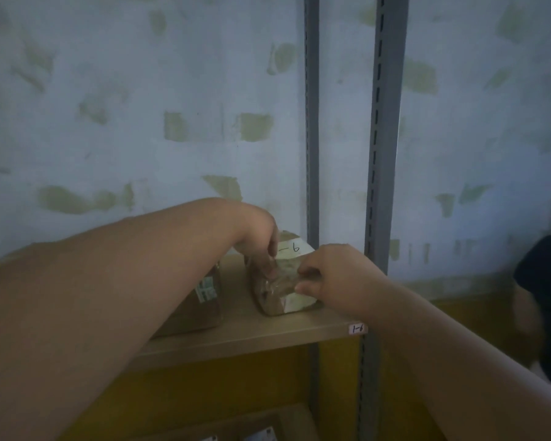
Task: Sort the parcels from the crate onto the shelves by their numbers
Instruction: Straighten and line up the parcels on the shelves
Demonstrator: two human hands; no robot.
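A storeroom or parcel depot is suggested. Wooden shelves are carried on slotted grey metal uprights against a patched, bare wall. A handwritten tag is stuck to the shelf edge, and taped brown parcels are stored there.

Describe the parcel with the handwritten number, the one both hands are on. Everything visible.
The parcel is a small brown block wrapped in glossy clear tape, with a white label on top bearing a handwritten "-6"; any earlier digit is hidden. It lies flat on the wooden shelf, near its right end, behind the shelf tag reading "1-6". The left hand grips its left side from above; the right hand pinches its right front corner. A larger cardboard box sits apart to its left.
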